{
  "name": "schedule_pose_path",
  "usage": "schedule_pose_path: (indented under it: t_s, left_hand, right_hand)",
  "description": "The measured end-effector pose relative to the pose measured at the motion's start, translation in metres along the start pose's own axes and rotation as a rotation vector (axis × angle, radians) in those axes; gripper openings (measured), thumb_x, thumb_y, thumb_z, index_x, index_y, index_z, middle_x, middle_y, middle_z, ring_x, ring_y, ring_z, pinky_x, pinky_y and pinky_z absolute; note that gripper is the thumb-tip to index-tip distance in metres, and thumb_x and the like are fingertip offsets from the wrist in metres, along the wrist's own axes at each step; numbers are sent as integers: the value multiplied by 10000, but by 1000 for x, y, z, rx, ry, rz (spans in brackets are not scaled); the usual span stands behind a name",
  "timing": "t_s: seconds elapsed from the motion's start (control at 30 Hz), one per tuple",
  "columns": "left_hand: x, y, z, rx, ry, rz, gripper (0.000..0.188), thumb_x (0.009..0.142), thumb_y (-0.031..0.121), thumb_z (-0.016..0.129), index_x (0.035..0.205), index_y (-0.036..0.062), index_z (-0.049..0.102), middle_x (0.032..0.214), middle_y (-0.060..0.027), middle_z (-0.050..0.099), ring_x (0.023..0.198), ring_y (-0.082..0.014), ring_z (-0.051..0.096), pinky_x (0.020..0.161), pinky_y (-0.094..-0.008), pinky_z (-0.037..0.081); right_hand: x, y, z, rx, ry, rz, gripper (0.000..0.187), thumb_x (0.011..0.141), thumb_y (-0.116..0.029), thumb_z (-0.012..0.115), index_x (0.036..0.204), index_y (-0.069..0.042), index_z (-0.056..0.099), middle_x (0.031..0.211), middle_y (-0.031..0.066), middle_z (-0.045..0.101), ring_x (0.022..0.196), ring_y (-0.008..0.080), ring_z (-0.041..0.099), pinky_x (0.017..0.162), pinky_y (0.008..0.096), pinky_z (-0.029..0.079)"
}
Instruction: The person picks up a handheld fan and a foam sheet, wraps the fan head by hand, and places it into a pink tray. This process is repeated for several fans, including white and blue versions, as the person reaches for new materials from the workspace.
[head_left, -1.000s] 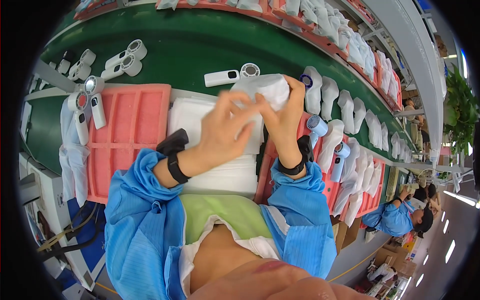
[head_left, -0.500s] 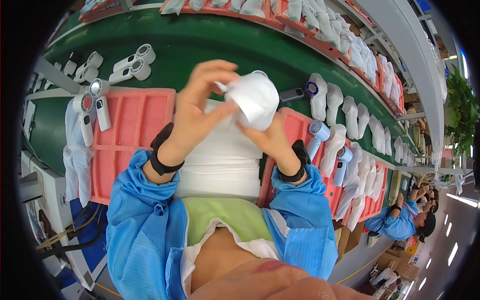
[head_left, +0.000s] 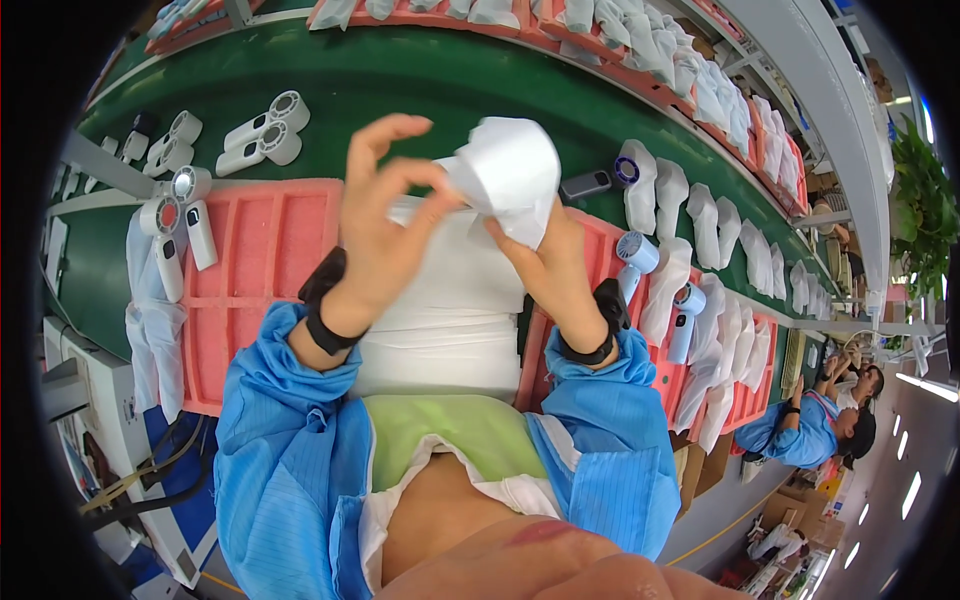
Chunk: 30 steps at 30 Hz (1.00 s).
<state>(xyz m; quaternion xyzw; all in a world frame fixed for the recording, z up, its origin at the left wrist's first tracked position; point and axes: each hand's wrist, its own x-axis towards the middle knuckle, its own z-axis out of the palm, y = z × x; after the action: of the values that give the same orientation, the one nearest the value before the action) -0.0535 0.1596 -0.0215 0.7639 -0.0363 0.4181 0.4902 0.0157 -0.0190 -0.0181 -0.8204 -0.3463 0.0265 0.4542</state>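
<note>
My right hand (head_left: 552,265) is closed around the lower part of a white soft bag (head_left: 515,175), held up above the middle of the bench. The bag bulges with a rounded top, and what is inside is hidden now. At the bag's left edge, my left hand (head_left: 392,225) pinches the white material between thumb and forefinger, its other fingers raised. Beneath both hands lies a stack of flat white bags (head_left: 440,330). Just right of the bag, a dark handheld fan (head_left: 590,185) lies on the green bench.
A pink compartment tray (head_left: 262,270) is at left, with white fans (head_left: 200,235) on its edge. Another pink tray (head_left: 590,240) at right bears blue fans (head_left: 638,252) and bagged ones. More white fans (head_left: 265,130) lie on the green bench (head_left: 400,85). A co-worker (head_left: 800,435) sits farther right.
My left hand has shifted slightly left, its fingers drawn off the bag's front to its edge. The bag has tipped upward, and the round fan rim seen behind it is now covered.
</note>
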Motion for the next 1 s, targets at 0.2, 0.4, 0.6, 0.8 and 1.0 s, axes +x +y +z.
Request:
schedule_pose_path:
  t_s: [0.2,0.4,0.6,0.8,1.0]
  left_hand:
    - [-4,-41,8,-147,-78,-268,163,739,72,758,860,67,649,1066,-103,582,878,-230,589,756,-342,479]
    - [-53,-32,55,-51,-585,-289,198,752,156,761,881,84,629,908,-86,581,770,-253,603,667,-359,489]
    - [-91,-49,75,249,-701,-46,254,717,243,778,838,99,608,835,-86,554,768,-274,604,665,-390,484]
    - [-92,-47,80,261,-660,-35,256,697,218,787,821,109,592,830,-70,549,769,-274,601,660,-394,478]
    - [-90,-47,82,299,-615,-72,215,714,195,770,775,101,586,805,-70,541,755,-276,607,644,-391,481]
  right_hand:
    - [28,49,-31,-9,44,225,323,854,-174,690,1040,26,518,865,183,637,749,255,626,708,325,493]
    - [54,174,-19,-633,140,331,308,864,-227,610,940,66,553,883,282,653,852,438,649,747,479,517]
    - [70,171,-18,-898,-86,208,275,847,-229,556,944,12,645,967,290,635,912,461,609,845,511,500]
    - [73,230,-116,-1322,-247,309,326,761,-131,578,1067,-112,688,1097,170,643,1006,390,609,889,467,503]
    - [66,225,-147,-1173,-381,200,402,648,-127,698,1050,-130,688,1083,141,662,1008,375,618,866,451,513]
